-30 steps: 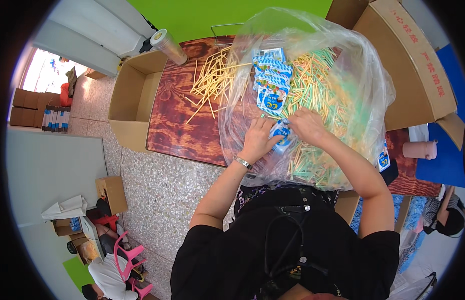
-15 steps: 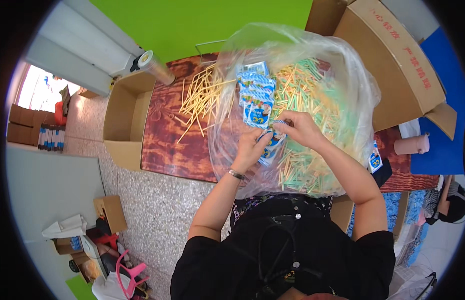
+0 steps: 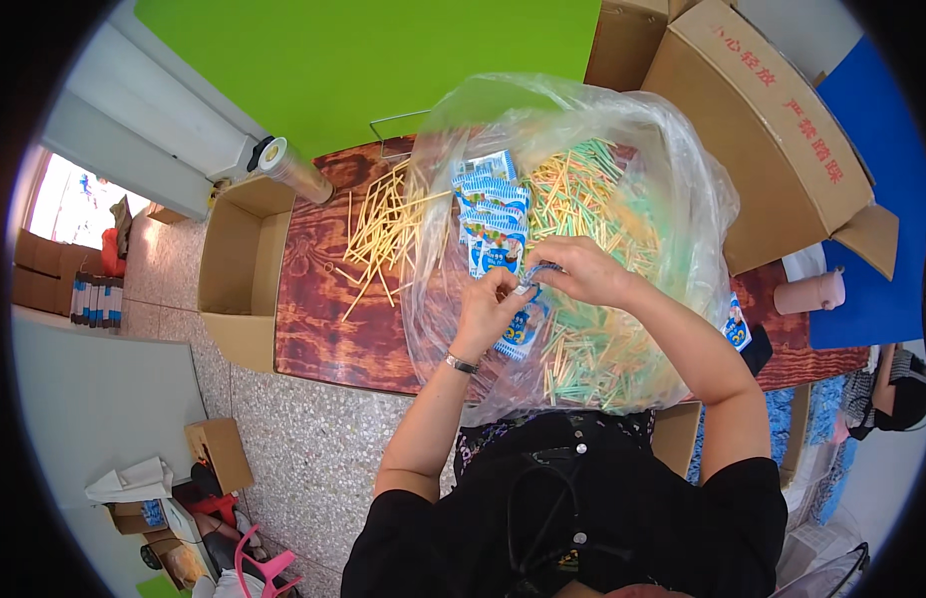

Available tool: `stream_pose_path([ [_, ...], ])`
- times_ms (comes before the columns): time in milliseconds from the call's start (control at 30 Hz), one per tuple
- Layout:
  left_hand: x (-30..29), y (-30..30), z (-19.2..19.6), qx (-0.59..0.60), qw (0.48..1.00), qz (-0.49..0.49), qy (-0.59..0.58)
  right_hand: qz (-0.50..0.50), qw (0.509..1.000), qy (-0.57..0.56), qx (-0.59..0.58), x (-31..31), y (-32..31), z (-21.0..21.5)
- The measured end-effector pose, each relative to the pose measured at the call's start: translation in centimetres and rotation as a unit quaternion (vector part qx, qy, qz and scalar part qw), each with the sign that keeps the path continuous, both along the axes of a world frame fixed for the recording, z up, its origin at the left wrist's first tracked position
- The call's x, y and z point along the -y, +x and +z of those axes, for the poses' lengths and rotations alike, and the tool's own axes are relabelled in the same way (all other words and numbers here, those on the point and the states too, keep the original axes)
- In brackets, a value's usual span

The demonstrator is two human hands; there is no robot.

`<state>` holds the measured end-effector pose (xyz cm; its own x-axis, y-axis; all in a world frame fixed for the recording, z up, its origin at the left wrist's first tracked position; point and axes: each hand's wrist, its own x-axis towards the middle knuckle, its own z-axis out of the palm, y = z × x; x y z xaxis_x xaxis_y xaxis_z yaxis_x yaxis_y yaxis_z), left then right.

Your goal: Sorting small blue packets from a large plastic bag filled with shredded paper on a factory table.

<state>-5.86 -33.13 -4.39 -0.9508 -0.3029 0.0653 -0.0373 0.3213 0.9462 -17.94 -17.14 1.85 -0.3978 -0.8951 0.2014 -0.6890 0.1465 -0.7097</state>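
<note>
Both my hands meet over a large clear plastic bag [image 3: 697, 199] spread on the table. Between their fingertips is a small blue-and-white packet [image 3: 531, 281], mostly covered by the fingers. My left hand [image 3: 489, 307] pinches it from the left, and my right hand [image 3: 582, 270] grips its upper edge from the right. Just beyond the left hand lies an overlapping row of similar packets [image 3: 495, 231]. Another packet [image 3: 524, 332] lies under my hands, nearer to me. Many thin pastel sticks [image 3: 592, 344], green, orange and yellow, fill the bag's right side.
Longer pale-yellow sticks [image 3: 379, 234] lie loose on the wood-patterned table [image 3: 318, 309]. An open cardboard box [image 3: 246, 254] and a clear cylinder [image 3: 301, 171] stand left. At right are a large carton [image 3: 752, 149], a pink bottle [image 3: 809, 292] and another packet [image 3: 736, 324]. A person [image 3: 896, 394] is far right.
The right hand has turned its fingers down over the packet, and the left fingers have closed in on it. The packet lying beneath shows more. The whole view has shifted slightly.
</note>
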Motion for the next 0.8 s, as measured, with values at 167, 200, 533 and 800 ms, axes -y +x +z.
stream_pose_path([
  [167, 0.7, -0.3, 1.2, -0.008, 0.996, -0.030, -0.081, 0.019, 0.999, 0.016, -0.030, 0.6, -2.9, 0.4],
  [200, 0.8, -0.3, 1.4, 0.004, 0.999, -0.018, -0.038, 0.017, 0.998, 0.018, 0.052, 0.5, -4.2, 0.5],
  [533, 1.2, -0.3, -0.2, 0.018, 0.992, -0.004, 0.122, -0.250, 0.909, 0.287, -0.171, 1.7, -23.4, -8.3],
  [800, 1.3, 0.2, -1.1, -0.010, 0.985, 0.021, 0.171, -0.339, 0.899, 0.253, -0.112, 4.2, -23.9, -9.2],
])
